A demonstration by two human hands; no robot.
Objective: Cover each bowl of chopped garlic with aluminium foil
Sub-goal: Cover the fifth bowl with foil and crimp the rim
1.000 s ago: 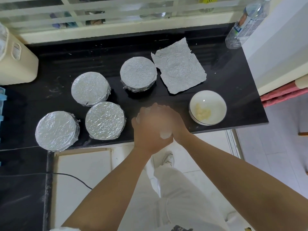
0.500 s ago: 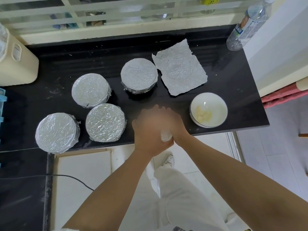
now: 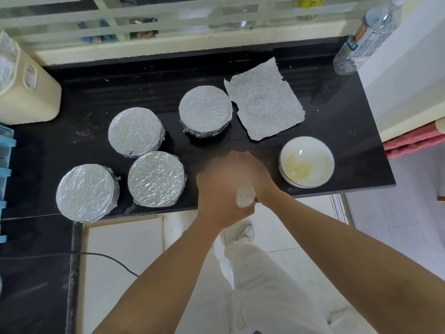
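While left hand clasps right hand, foil enclosed beneath fingers

Black glossy bench under white-barred window; daylight through it. White wall at bench's right edge. Pale floor tiles below.

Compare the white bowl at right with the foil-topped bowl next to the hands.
The white bowl is uncovered, garlic showing; the foil-topped bowl is sealed, contents hidden. The white bowl looks smooth and glossy, the foil-topped bowl crinkled and silver. Both stand upright on the black counter.
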